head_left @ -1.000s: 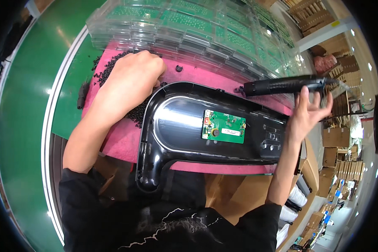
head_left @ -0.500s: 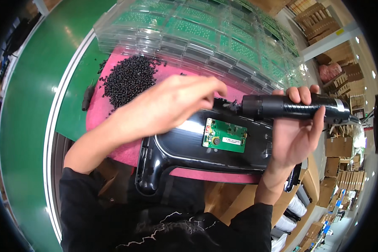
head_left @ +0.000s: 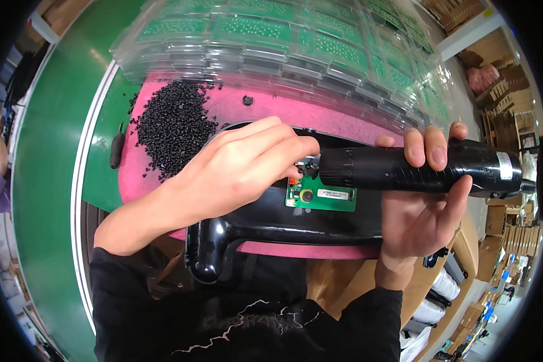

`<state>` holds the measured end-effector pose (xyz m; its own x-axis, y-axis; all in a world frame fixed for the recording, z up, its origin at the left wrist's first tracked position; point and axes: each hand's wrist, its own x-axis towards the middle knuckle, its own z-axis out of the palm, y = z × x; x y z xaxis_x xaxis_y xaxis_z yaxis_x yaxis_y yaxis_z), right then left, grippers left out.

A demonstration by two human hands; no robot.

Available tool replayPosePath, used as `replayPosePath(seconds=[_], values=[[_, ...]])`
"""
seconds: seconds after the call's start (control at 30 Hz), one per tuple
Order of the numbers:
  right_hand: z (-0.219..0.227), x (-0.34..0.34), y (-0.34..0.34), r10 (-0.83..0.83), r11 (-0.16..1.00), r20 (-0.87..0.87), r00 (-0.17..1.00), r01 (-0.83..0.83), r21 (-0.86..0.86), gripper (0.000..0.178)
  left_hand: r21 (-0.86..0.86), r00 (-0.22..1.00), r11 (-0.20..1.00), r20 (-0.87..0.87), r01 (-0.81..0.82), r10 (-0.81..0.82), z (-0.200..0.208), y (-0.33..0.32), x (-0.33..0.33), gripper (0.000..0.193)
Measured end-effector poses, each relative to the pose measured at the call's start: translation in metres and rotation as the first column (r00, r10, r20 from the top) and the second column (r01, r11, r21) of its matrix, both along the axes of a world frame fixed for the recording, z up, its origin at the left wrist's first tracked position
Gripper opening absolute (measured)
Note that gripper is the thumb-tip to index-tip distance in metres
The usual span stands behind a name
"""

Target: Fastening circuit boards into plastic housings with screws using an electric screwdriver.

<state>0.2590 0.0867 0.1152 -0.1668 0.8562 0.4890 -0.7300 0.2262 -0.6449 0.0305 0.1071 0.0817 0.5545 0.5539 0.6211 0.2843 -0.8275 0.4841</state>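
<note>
Black plastic housing (head_left: 283, 223) is found at the centre of the work area: it is borne by a green table (head_left: 102, 181), backed by a stack of clear trays (head_left: 271, 36) with green showing through, and laid on a pink mat (head_left: 308, 114). Its rounded corner piece is turned toward the person's body, and much of its upper side is hidden by the hands and the power tool.

A black cylindrical power tool (head_left: 398, 172) is held almost level above the housing, its tip pointed left and its cable end directed right. It is grasped by the right hand (head_left: 421, 211), with the fingers wrapped over the far side and the thumb raised against the near side.

The left hand (head_left: 247, 157) is bent at the tool's tip, its fingers curled beside a dark cluster (head_left: 309, 169) of small pieces; whether anything is pinched there cannot be told.

A heap of small black parts (head_left: 175, 127) is spread over the mat's far left portion. Within the housing, a green circuit board (head_left: 323, 199) is partly covered by the tool and fingers. A dark-handled screwdriver (head_left: 116, 151) is laid just beside the mat's left edge, and a small dark round piece (head_left: 247, 100) is seen right of the heap.
</note>
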Motion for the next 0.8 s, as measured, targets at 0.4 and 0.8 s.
replayPosePath(seconds=[0.4,0.8], values=[[-0.004,0.000,-0.004,-0.060,0.998,0.073,0.996,0.060,0.000,0.050,0.055,0.994,0.998,-0.102,-0.041,0.046,0.003,-0.002,0.004,0.031],[-0.006,0.009,-0.001,0.075,0.993,0.085,0.994,-0.082,0.089,0.062,0.314,0.973,0.948,-0.199,-0.054,0.121,0.002,-0.004,0.007,0.017]])
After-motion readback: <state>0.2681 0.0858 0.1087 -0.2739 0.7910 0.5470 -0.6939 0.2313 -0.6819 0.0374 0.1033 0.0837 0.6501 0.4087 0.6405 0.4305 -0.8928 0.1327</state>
